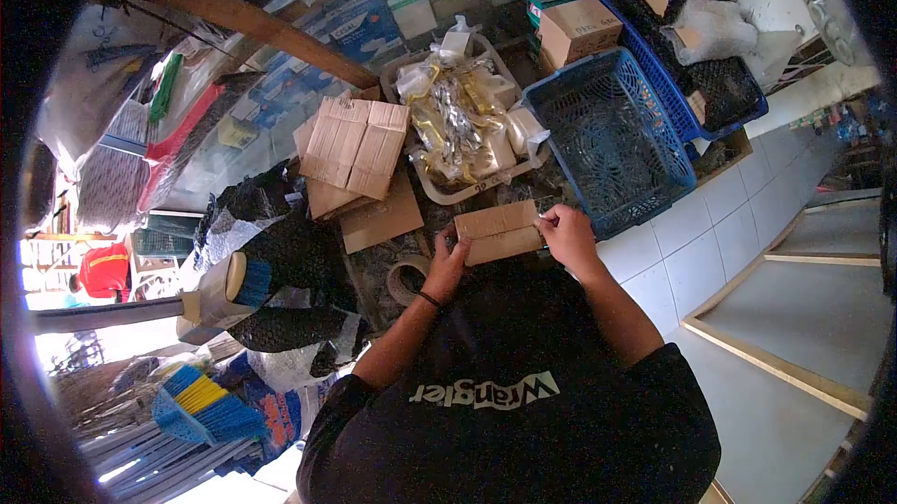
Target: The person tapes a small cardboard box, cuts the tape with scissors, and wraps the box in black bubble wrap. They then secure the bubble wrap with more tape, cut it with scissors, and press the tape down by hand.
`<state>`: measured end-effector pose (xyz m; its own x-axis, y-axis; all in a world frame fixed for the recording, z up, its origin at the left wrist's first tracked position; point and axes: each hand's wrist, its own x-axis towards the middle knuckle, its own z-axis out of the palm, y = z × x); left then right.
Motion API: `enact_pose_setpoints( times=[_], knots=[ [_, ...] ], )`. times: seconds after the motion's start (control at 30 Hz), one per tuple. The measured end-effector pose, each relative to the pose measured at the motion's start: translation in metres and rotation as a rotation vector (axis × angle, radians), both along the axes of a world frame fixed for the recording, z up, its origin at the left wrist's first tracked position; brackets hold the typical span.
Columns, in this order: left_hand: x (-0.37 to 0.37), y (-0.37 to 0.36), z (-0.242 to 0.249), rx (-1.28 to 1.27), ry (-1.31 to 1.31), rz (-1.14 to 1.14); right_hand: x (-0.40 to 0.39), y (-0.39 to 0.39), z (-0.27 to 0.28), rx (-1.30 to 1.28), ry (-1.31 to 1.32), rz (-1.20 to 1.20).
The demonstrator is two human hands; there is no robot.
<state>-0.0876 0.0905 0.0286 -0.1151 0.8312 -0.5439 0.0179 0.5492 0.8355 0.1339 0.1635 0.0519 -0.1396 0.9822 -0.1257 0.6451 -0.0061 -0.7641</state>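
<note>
A small cardboard box [500,232] lies in front of my body, between my two hands. At its left end, my left hand [448,264] grips the edge with thumb and fingers. My right hand [568,235] is at the opposite end, its fingers pinched near the box's upper right corner around something small and pale that I cannot make out. A roll of tape [407,279] rests just left of my left hand. Flattened cardboard pieces [355,147] are stacked to the upper left. Beyond the box stands a light basket [451,194] filled with plastic-wrapped items.
A blue basket [607,135] stands right of the light one, with another blue basket [696,121] holding black wrapped packages behind it. A closed carton [579,29] sits farther back. Brooms [201,401] lie at the lower left. Someone in red [103,272] is far left.
</note>
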Motion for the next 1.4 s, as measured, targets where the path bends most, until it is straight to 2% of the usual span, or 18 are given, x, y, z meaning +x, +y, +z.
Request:
enact_pose_setpoints(
  times=[0.2,0.3,0.6,0.9,1.03,1.27,1.4],
  knots=[
    [-0.002,0.001,-0.005,-0.013,0.055,-0.026,-0.001,0.003,-0.004,-0.007,-0.046,-0.010],
    [-0.001,-0.001,-0.012,0.064,0.051,0.006,-0.002,0.003,-0.002,0.011,-0.075,-0.010],
    [-0.002,0.000,-0.014,0.018,0.046,-0.014,0.002,0.006,-0.005,-0.050,-0.121,-0.006],
    [-0.002,0.000,-0.013,0.067,0.000,-0.005,0.006,0.009,-0.001,-0.125,-0.104,0.023],
    [-0.004,0.001,-0.011,0.013,0.050,-0.042,0.007,0.011,-0.009,-0.118,-0.124,0.037],
    [-0.007,0.001,-0.034,0.057,0.044,-0.038,0.011,0.012,-0.011,-0.162,-0.023,0.010],
    [-0.004,0.005,-0.014,-0.017,0.035,-0.050,0.004,0.018,-0.009,-0.174,-0.043,-0.051]
  ],
)
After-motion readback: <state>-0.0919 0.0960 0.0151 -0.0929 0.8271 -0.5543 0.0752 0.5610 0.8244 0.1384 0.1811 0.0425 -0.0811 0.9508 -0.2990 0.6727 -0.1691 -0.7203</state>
